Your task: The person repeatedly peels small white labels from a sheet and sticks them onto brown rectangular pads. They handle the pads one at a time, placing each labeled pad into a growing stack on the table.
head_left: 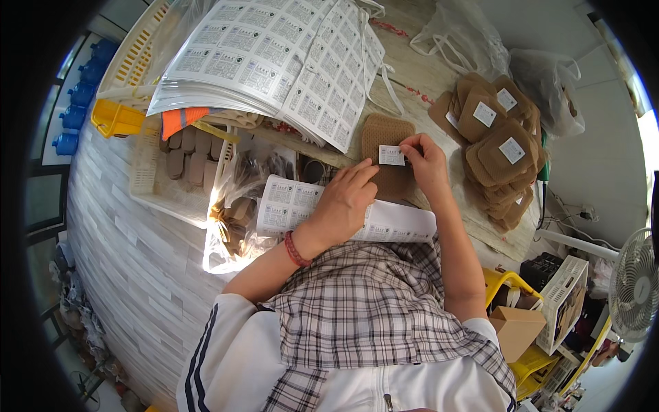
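Observation:
A brown mesh-textured pad (388, 128) lies in front of me at the table's near edge, with a small white printed label (391, 155) on it. My right hand (427, 163) pinches the label's right edge between thumb and fingertips. My left hand (349, 199) lies with fingers stretched out, its fingertips at the pad's left edge and its palm over a strip of label sheet (401, 222). This strip rests across my lap against the table edge. To the right is a heap of similar brown pads (504, 147), several bearing white labels.
A thick stack of printed label sheets (268, 55) covers the table's left part. Plastic bags (467, 34) lie at the back. Left of me stands a white crate (147, 165) with brown pieces. A yellow basket (508, 281), a cardboard box (515, 333) and a fan (635, 285) stand to the right.

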The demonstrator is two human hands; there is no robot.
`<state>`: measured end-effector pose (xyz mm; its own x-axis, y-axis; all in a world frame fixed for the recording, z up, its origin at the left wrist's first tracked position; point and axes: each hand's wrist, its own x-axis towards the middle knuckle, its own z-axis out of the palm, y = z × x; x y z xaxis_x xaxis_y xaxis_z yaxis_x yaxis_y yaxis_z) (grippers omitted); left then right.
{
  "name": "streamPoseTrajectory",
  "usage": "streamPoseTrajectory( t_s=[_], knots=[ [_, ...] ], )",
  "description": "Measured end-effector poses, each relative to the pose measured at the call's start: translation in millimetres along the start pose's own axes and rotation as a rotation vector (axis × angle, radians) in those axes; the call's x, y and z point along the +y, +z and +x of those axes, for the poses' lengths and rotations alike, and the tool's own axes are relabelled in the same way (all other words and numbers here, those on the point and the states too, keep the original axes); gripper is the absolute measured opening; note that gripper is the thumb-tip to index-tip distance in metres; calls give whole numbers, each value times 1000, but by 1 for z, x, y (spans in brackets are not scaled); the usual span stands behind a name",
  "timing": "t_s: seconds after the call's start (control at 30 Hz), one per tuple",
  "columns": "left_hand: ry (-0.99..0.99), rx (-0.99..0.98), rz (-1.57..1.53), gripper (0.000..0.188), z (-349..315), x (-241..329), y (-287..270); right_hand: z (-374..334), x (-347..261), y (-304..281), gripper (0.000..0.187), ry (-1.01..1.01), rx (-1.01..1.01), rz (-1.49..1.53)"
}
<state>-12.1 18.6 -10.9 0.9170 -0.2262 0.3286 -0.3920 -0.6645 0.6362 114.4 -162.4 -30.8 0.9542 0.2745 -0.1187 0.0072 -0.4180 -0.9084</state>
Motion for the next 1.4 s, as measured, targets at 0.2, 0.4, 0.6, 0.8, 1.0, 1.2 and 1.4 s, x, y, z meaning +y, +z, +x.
streamPoseTrajectory(
  t_s=[0.2,0.4,0.6,0.8,1.0,1.2,1.4],
  knots=[
    [2,-9,13,5,1,-1,0,2,4,1,9,-14,-6,-6],
    [6,-9,10,6,2,1,-1,1,9,3,10,-55,24,-63],
    [-52,-7,-50,5,5,6,-6,-5,1,7,9,-83,82,-140],
    [10,-58,57,8,5,1,1,-11,-8,11,7,-135,149,-215],
    [-11,-90,98,8,6,5,0,-22,-11,19,19,-350,223,-509],
    [-7,-92,130,7,5,5,3,-23,-9,26,28,-414,406,-550],
    [-12,-82,96,7,6,5,4,-17,8,29,10,-424,467,-446]
  ],
)
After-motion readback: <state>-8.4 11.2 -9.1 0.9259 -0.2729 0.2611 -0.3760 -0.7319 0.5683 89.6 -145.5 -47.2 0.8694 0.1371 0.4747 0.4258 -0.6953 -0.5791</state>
